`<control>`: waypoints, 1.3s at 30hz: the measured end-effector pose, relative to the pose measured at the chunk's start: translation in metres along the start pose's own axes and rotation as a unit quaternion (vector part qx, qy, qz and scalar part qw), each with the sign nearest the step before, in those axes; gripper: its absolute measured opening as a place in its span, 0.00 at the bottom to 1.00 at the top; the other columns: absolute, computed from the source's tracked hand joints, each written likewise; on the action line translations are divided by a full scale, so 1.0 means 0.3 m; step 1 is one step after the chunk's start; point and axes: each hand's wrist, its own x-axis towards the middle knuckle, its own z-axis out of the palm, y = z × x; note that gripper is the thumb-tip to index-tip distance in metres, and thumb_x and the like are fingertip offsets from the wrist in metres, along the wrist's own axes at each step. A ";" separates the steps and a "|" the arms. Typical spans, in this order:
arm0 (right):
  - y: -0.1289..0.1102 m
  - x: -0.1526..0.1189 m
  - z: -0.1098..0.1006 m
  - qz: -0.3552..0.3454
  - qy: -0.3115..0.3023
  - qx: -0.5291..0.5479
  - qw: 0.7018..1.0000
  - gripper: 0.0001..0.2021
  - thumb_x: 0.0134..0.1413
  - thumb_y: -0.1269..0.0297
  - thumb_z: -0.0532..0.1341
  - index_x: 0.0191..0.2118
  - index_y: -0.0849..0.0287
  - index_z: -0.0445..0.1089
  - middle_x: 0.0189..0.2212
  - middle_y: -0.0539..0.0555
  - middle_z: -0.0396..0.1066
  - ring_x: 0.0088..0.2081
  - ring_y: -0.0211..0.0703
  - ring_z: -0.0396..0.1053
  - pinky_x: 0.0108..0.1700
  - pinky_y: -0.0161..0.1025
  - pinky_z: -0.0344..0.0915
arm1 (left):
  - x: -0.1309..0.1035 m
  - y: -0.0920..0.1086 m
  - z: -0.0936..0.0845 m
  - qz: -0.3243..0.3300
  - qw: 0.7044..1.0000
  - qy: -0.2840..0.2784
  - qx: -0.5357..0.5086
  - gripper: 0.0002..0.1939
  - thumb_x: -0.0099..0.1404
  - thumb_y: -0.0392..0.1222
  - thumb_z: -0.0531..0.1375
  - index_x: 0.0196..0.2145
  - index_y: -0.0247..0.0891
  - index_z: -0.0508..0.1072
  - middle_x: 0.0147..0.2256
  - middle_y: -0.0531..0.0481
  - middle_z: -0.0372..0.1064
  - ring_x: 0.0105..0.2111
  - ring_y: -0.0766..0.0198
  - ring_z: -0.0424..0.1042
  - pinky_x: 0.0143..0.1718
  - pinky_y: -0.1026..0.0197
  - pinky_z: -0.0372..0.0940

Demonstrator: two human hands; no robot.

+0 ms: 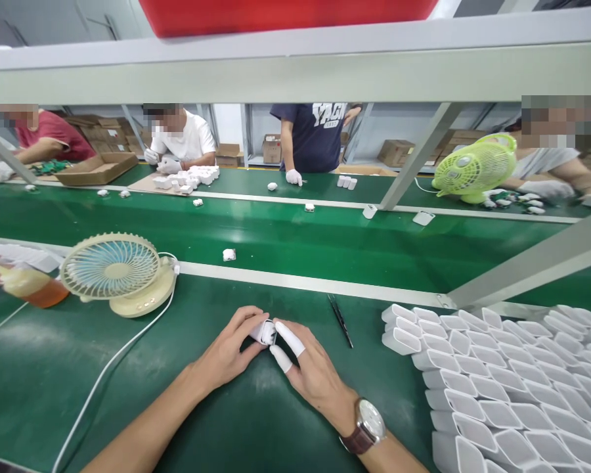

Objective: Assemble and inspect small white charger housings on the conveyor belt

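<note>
A small white plastic housing point(261, 333), with a dark-edged white insert at its open end, is between my hands above the green table. My left hand point(224, 351) is closed, with fingers and thumb pinching the housing from the left. My right hand point(315, 364) wears white finger cots on the thumb and index finger. Those two fingertips close on the open end of the same housing, partly hiding the insert. Black tweezers point(341, 322) lie on the table to the right of my right hand.
Many white housings point(473, 387) stand in rows at right. A cream fan point(118, 269) with a white cable sits at left, near a bottle of orange liquid point(44, 292). Beyond, a green conveyor belt point(276, 230) carries small white parts. Several people work across it; a metal post point(532, 263) rises at right.
</note>
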 end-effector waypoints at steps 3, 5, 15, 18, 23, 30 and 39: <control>0.008 -0.010 0.003 0.007 0.024 -0.013 1.000 0.33 0.68 0.71 0.61 0.73 0.55 0.51 0.55 0.64 0.74 0.58 0.57 0.73 0.57 0.58 0.76 | 0.004 0.019 -0.005 -0.011 0.999 -0.047 -0.001 0.25 0.76 0.41 0.58 0.68 0.47 0.61 0.60 0.41 0.69 0.61 0.51 0.68 0.62 0.45 0.68; 0.012 -0.012 0.002 0.020 0.028 -0.007 0.999 0.30 0.68 0.70 0.61 0.71 0.56 0.54 0.53 0.65 0.74 0.57 0.56 0.74 0.56 0.58 0.77 | 0.009 0.032 -0.009 -0.015 0.997 -0.079 -0.010 0.25 0.77 0.41 0.57 0.68 0.47 0.60 0.57 0.42 0.72 0.58 0.52 0.69 0.61 0.45 0.68; 0.014 -0.011 -0.002 0.062 -0.052 0.061 0.995 0.22 0.68 0.75 0.55 0.64 0.55 0.61 0.60 0.65 0.68 0.61 0.52 0.71 0.60 0.52 0.75 | -0.012 0.008 0.005 -0.029 0.999 -0.028 -0.005 0.15 0.74 0.42 0.61 0.56 0.43 0.67 0.50 0.45 0.75 0.47 0.59 0.78 0.50 0.56 0.75; 0.019 -0.018 0.002 0.057 -0.057 0.059 0.995 0.23 0.67 0.76 0.56 0.65 0.53 0.61 0.61 0.63 0.67 0.60 0.51 0.72 0.59 0.51 0.76 | -0.010 0.000 0.013 0.020 1.000 -0.012 0.007 0.10 0.74 0.42 0.60 0.51 0.42 0.68 0.50 0.44 0.75 0.49 0.58 0.78 0.51 0.56 0.74; 0.029 -0.031 0.007 0.043 -0.075 0.047 0.995 0.22 0.65 0.78 0.57 0.62 0.56 0.64 0.61 0.65 0.67 0.58 0.52 0.73 0.58 0.50 0.77 | -0.002 -0.006 0.017 0.064 0.997 0.003 0.049 0.06 0.75 0.39 0.59 0.49 0.41 0.70 0.48 0.44 0.77 0.45 0.60 0.79 0.48 0.59 0.76; 0.037 -0.041 0.003 0.033 -0.108 -0.007 0.994 0.20 0.63 0.79 0.58 0.59 0.62 0.66 0.60 0.67 0.69 0.60 0.55 0.72 0.58 0.50 0.77 | 0.000 -0.020 0.010 0.076 0.996 0.002 0.047 0.06 0.75 0.38 0.60 0.48 0.40 0.72 0.49 0.45 0.77 0.46 0.62 0.80 0.49 0.62 0.76; 0.026 -0.035 -0.014 0.011 -0.117 -0.031 0.993 0.22 0.60 0.81 0.58 0.58 0.63 0.67 0.59 0.68 0.71 0.59 0.57 0.73 0.57 0.51 0.78 | -0.006 -0.017 0.009 0.088 0.994 0.021 0.057 0.06 0.74 0.37 0.61 0.47 0.41 0.75 0.48 0.46 0.78 0.44 0.62 0.81 0.48 0.62 0.78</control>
